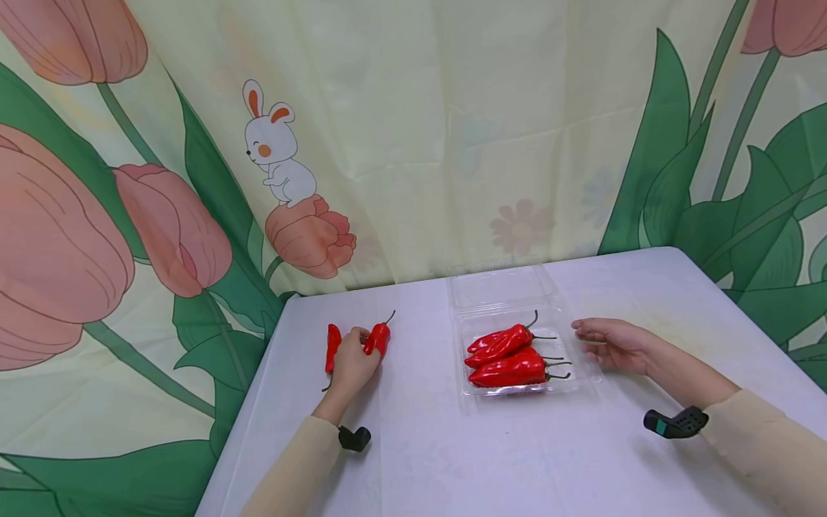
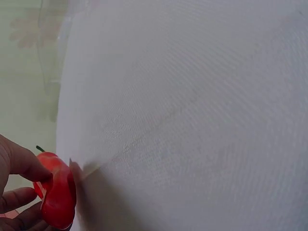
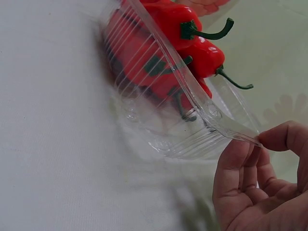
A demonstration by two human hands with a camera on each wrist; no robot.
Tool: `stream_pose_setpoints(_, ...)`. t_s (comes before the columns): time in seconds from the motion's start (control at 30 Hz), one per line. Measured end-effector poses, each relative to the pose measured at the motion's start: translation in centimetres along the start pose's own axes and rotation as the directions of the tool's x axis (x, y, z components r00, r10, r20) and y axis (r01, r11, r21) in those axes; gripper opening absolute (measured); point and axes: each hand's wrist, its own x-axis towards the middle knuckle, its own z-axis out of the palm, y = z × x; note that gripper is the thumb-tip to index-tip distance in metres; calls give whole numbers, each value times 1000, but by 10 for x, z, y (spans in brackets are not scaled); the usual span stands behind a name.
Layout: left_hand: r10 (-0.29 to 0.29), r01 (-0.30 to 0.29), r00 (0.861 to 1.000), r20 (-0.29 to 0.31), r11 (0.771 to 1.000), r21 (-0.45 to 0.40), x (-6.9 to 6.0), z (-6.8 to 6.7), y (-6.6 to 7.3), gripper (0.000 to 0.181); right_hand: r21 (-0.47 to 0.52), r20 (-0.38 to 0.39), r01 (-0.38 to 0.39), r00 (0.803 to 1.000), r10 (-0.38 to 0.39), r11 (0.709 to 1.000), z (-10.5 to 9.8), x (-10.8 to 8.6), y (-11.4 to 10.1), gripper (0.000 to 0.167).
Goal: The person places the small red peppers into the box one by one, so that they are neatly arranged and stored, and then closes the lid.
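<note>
We take the clear plastic box [image 1: 461, 359] as our landmark. Well to its left, we see the left hand [image 1: 351, 362] pinching a red pepper [image 1: 380, 339] between the thumb and fingers, with the pepper's green stem pointing towards the curtain [image 1: 400, 143] behind the box. From the wrist view, we cannot tell whether this pepper touches the table [image 1: 439, 445]. Farther left of the box, just beyond that hand, a second pepper [image 1: 332, 347] lies on the table, its stem towards the person.

Inside the box, we count at least four more red peppers [image 1: 510, 370] heaped together, their stems towards the box's right side. The lid [image 1: 504, 289] stands open at the back of the box, on the curtain side.

At the box's right side, we find the right hand [image 1: 617, 345]; its thumb [image 3: 279, 135] and forefinger pinch the box's corner [image 3: 236, 133], while the other fingers bend below. Pale sleeves [image 1: 762, 445] and black wrist cameras [image 1: 675, 422] show on both arms.
</note>
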Motion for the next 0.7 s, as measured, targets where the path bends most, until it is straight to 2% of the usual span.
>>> stream_pose_setpoints(0.37,25,-25,1000,5,1000,-13,-2,-2,16,61,1,2,0,1000,0,1000,0,0,-1,20)
stream_pose_setpoints(0.7,84,-84,996,-12,996,-4,-4,1,30,56,-5,-6,-2,1000,2,1000,1,-1,0,24)
